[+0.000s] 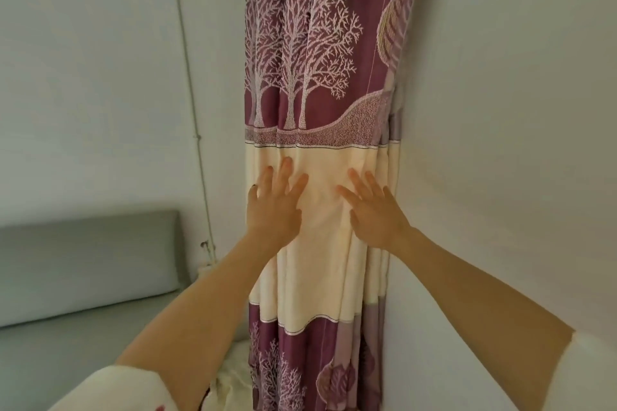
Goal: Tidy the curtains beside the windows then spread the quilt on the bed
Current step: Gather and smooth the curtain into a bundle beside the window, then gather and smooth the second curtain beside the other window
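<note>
A gathered curtain (320,77) hangs in the room's corner, purple with pale tree patterns and a cream band across its middle. My left hand (273,203) lies flat on the cream band near the curtain's left edge, fingers spread. On the same band, toward the right folds, my right hand (374,207) also presses flat with fingers apart. Neither hand grips the fabric. A bit of cream fabric (233,374), possibly the quilt, shows low down, left of the curtain's foot.
A grey padded headboard (90,264) and grey bed surface (66,354) sit at lower left. A thin pipe (190,87) runs down the left wall. White wall (500,110) stands close on the right of the curtain.
</note>
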Demonstrator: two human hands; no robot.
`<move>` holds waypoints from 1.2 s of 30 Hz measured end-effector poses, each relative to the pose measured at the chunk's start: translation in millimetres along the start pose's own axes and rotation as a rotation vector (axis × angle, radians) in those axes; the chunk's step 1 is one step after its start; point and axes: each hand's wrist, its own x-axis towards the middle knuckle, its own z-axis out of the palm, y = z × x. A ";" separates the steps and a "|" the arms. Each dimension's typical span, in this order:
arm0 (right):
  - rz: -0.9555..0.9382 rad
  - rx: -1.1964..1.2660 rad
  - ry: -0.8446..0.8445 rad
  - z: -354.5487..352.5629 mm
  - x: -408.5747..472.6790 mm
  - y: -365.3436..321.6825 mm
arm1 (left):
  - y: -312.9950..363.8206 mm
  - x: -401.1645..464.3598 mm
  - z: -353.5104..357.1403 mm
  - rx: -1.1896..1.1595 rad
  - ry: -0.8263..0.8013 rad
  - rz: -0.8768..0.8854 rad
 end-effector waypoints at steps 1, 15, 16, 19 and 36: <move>0.019 -0.003 -0.004 -8.1 -27.8 -4.2 | 9.5 -18.8 -9.4 -0.038 0.019 0.013; 0.047 -0.444 0.553 -155.9 -355.6 7.5 | 217.9 -178.9 -152.5 -0.537 0.432 0.245; 0.066 -0.451 0.587 -165.7 -374.4 9.9 | 232.2 -186.3 -162.2 -0.517 0.450 0.301; 0.161 -0.542 0.642 -203.3 -460.4 17.5 | 290.9 -220.4 -205.1 -0.579 0.511 0.470; 0.892 -0.983 0.407 -366.6 -916.2 -52.6 | 550.3 -488.4 -433.5 -1.140 0.512 1.251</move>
